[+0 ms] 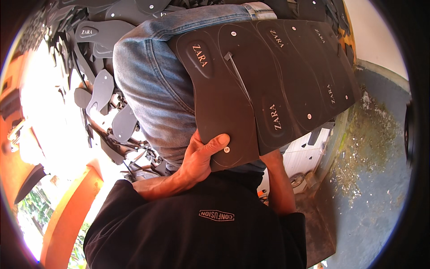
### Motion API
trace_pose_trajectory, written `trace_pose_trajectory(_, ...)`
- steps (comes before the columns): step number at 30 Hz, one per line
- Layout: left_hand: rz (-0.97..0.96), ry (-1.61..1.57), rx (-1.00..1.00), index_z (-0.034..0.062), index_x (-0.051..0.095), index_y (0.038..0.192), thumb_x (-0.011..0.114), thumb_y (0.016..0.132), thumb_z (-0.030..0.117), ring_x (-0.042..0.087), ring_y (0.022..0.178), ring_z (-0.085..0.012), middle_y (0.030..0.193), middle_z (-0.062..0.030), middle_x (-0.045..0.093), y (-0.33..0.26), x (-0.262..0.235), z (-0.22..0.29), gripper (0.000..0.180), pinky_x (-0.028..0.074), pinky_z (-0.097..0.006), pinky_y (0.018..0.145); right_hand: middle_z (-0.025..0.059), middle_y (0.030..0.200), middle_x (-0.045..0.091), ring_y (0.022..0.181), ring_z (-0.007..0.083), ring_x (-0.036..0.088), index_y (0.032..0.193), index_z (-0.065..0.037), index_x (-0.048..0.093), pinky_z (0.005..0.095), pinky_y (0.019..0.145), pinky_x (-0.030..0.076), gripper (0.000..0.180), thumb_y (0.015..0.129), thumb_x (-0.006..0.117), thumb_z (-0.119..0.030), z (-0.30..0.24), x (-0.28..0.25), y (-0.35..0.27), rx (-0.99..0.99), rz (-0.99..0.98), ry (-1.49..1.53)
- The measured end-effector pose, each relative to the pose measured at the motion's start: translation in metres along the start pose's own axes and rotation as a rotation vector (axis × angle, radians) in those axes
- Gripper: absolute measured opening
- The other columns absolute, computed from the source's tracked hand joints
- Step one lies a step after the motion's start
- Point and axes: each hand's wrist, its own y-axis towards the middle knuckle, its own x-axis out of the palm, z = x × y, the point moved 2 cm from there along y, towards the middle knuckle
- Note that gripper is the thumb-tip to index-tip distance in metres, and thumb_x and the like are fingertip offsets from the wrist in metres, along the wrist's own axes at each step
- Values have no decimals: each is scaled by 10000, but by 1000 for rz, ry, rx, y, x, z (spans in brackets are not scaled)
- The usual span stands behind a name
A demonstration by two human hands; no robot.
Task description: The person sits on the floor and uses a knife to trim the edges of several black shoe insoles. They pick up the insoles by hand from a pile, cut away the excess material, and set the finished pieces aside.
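Note:
A large black foam sheet (293,67) with several sandal-sole outlines and small round white stickers rests over my lap. My left hand (200,150) is closed on its near left edge, thumb on top beside a sticker and fingers underneath. The sole-shaped piece (219,103) under that thumb is partly parted from the rest by a narrow gap, wider at its far end, where a small flap stands up. My right hand (271,158) reaches beneath the near edge of the sheet. Its fingers are hidden there, so I cannot see what they do.
Loose sole pieces (101,92) and black offcuts lie heaped on the left and at the back. My jeans-clad leg (150,85) is bent under the sheet. To the right are a stained grey floor (376,166) and a pale wall (380,36). An orange post (71,210) stands at the lower left.

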Motion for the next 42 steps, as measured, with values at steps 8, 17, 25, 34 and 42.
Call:
trace_pose_trajectory(8, -26, -21, -22, 60, 541, 1137, 637, 845, 134, 581, 947, -119, 1043, -38, 611, -1, -2, 2, 316, 471, -252, 832, 168, 1092, 541, 995, 306, 521, 1121, 11, 528, 402, 862, 397, 350, 835, 542, -189, 0, 0, 13, -3, 3, 1)
trace_pose_trajectory(17, -33, 3, -1, 46, 529, 1150, 641, 845, 159, 573, 956, -120, 1050, -38, 603, -1, -4, 3, 344, 463, -254, 827, 152, 1043, 534, 943, 286, 515, 1086, 5, 524, 386, 818, 394, 335, 844, 521, -227, 2, 7, 30, 5, 15, 12)
trace_pose_trajectory(25, -43, -11, 17, 45, 553, 1119, 644, 843, 164, 579, 926, -115, 1019, -33, 613, -2, -4, 4, 314, 461, -249, 819, 137, 999, 528, 897, 269, 509, 1054, -1, 520, 372, 779, 391, 330, 852, 502, -261, -2, 23, 44, 43, 47, 17)
trace_pose_trajectory(34, -36, -31, 10, 48, 563, 1087, 648, 840, 158, 582, 907, -110, 995, -25, 620, -3, -5, 4, 284, 467, -250, 803, 121, 950, 521, 846, 249, 502, 1018, -7, 516, 356, 735, 388, 333, 861, 481, -299, -6, 34, 46, 102, 80, 34)
trace_pose_trajectory(42, -37, -24, 15, 45, 571, 1075, 646, 841, 157, 587, 894, -111, 982, -30, 625, -3, -7, 3, 270, 470, -249, 798, 107, 906, 515, 800, 231, 496, 986, -13, 513, 342, 695, 386, 344, 869, 462, -333, -10, 42, 50, 130, 104, 51)
